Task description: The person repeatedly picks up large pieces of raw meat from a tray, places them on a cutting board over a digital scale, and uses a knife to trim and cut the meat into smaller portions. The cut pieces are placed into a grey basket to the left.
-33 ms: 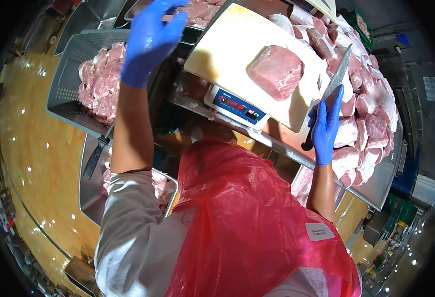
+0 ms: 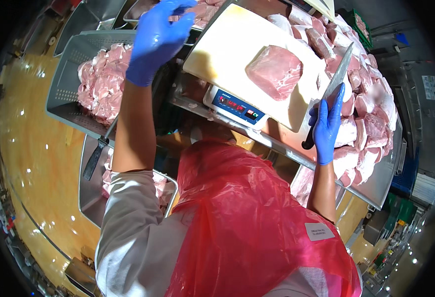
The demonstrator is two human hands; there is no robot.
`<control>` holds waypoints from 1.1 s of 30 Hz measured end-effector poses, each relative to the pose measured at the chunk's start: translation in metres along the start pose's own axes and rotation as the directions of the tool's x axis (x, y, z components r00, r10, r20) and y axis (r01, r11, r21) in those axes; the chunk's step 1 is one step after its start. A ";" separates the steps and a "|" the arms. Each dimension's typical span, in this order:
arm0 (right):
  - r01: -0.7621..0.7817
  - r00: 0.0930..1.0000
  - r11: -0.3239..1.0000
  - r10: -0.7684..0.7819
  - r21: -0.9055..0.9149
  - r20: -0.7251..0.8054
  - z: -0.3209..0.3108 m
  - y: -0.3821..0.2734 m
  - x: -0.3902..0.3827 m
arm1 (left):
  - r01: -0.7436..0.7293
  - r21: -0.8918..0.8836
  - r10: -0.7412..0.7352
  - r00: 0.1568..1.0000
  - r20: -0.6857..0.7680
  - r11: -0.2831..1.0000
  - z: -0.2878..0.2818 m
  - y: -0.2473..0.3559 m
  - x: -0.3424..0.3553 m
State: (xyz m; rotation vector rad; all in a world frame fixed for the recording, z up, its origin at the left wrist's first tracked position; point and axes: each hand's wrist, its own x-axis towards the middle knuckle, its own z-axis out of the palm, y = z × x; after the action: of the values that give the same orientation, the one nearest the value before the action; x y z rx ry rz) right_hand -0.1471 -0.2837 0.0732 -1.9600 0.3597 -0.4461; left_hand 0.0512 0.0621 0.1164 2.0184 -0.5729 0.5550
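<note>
My right hand point(image 2: 328, 126), in a blue glove, is closed on a knife point(image 2: 341, 67). Its long blade points away from me beside the pile of raw meat cuts point(image 2: 368, 119), and the end of the black handle shows below the palm. Left of the knife, a pale pink piece of meat point(image 2: 275, 72) lies on a white cutting board point(image 2: 222, 42). My blue-gloved left hand point(image 2: 158, 42) is raised beyond the board's left edge with nothing visible in it. Its thumb and fingers are apart, near the meat pieces point(image 2: 207, 12) at the back.
A scale point(image 2: 234, 108) with a lit display sits at the board's near edge. On the left stands a grey perforated tub point(image 2: 61, 94) of meat trimmings, with another black-handled tool point(image 2: 96, 158) at its near side. Below it is a metal bin point(image 2: 89, 190) holding meat.
My left hand has shifted slightly to the right. The right hand, the knife and the meat on the board stay nearly in place.
</note>
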 end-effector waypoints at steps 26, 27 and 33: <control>-0.119 0.993 0.957 0.107 0.264 0.059 0.008 0.044 0.058 | 0.171 -0.274 -0.115 0.971 0.208 0.947 0.130 -0.038 -0.070; -0.132 0.990 0.957 0.113 0.259 0.086 0.009 0.038 0.055 | 0.204 -0.305 -0.155 0.972 0.178 0.930 0.129 -0.041 -0.072; -0.100 0.994 0.964 0.085 0.246 0.073 -0.004 0.048 0.073 | 0.269 -0.331 -0.205 0.955 0.215 0.905 0.124 -0.039 -0.078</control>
State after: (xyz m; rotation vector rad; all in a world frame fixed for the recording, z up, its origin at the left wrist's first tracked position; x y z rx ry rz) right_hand -0.0865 -0.3387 0.0416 -1.7010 0.3374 -0.3514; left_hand 0.0322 -0.0150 -0.0133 1.7618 -0.4817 0.1118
